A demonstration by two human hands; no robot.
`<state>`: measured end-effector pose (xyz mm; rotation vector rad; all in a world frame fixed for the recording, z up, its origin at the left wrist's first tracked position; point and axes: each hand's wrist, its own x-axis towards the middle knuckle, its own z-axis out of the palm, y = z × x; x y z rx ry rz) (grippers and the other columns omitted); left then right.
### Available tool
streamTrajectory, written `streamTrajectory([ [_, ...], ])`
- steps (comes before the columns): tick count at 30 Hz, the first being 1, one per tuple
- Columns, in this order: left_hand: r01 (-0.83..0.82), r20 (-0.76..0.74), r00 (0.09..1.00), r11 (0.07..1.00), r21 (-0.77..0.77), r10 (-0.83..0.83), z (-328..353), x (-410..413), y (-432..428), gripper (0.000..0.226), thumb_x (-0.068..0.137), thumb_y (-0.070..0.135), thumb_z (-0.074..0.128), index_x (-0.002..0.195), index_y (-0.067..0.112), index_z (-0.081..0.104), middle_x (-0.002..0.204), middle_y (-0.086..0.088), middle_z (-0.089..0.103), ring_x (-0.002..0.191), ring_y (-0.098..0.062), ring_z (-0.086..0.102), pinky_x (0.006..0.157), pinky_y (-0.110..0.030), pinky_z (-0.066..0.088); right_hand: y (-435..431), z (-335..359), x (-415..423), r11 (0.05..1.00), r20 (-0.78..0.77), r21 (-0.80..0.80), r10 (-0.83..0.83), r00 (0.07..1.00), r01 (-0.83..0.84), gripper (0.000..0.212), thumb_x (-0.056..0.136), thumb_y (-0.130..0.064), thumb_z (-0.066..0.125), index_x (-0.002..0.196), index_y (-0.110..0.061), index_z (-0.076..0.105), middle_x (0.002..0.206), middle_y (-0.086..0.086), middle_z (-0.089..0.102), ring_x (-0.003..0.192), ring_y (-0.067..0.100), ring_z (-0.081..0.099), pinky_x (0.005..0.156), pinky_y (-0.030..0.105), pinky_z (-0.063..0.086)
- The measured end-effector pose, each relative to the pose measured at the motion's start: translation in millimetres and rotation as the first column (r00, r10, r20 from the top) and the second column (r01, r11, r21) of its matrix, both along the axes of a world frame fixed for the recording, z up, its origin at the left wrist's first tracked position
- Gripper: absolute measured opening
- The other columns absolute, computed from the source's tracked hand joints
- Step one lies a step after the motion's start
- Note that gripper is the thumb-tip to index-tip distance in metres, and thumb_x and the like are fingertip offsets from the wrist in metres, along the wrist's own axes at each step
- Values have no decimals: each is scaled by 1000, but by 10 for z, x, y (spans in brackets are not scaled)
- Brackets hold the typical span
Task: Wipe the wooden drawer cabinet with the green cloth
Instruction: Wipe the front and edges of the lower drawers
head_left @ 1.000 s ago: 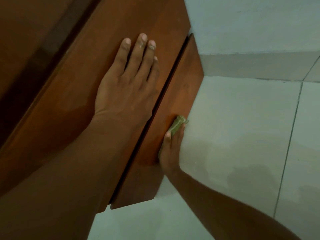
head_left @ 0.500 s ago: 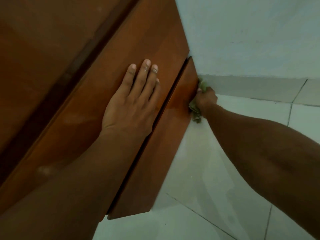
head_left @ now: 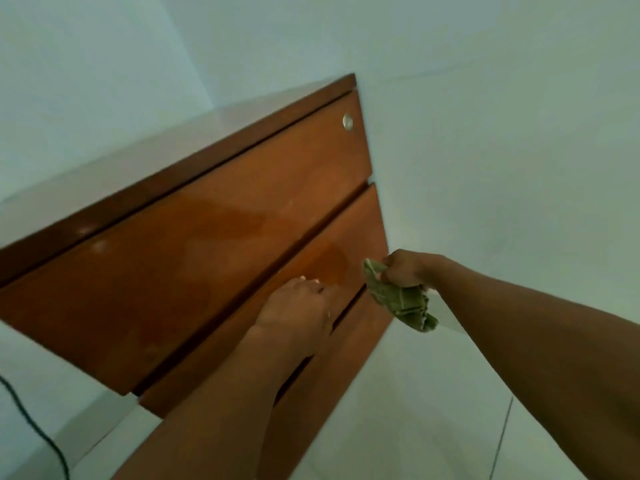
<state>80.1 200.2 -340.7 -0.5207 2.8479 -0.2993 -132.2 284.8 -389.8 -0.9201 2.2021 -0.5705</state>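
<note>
At lower centre, the left hand [head_left: 298, 313] is resting open-fingered on the middle drawer front [head_left: 214, 344]. Right of it, the right hand [head_left: 405, 271] is clenching the green cloth [head_left: 403, 303] just beside the wooden drawer cabinet's [head_left: 194, 244] right edge. A stroke is seemingly being lined up, calling for pressing cloth onto wood.

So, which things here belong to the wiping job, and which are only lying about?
For the job:
green cloth, gripped by the right hand
wooden cabinet
left hand, resting on the middle drawer front

Lying about:
black cable, lower left
</note>
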Motion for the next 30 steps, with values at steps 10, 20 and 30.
streamTrajectory([
  [10,-465,72,877,803,372,475,1248,355,312,48,103,38,50,147,18,49,149,-5,49,134,-28,48,109,-38,42,8,1505,440,970,-267,57,242,933,-236,40,101,-34,58,138,-20,58,131,12,66,115,34,66,98,48,56],
  [20,-526,-1,815,741,417,579,1648,596,371,55,99,41,56,148,15,48,151,-8,49,135,-32,48,112,-43,41,65,2163,750,947,-273,26,314,910,-319,36,101,-31,59,134,-16,61,122,15,68,110,39,68,93,55,58],
  [30,-460,-272,778,808,369,567,1836,758,316,43,97,40,57,138,26,57,141,-5,57,128,-31,55,109,-46,46,136,2409,744,933,-245,-165,276,929,-321,8,101,-26,59,103,-22,66,106,11,74,95,33,74,84,49,63],
])
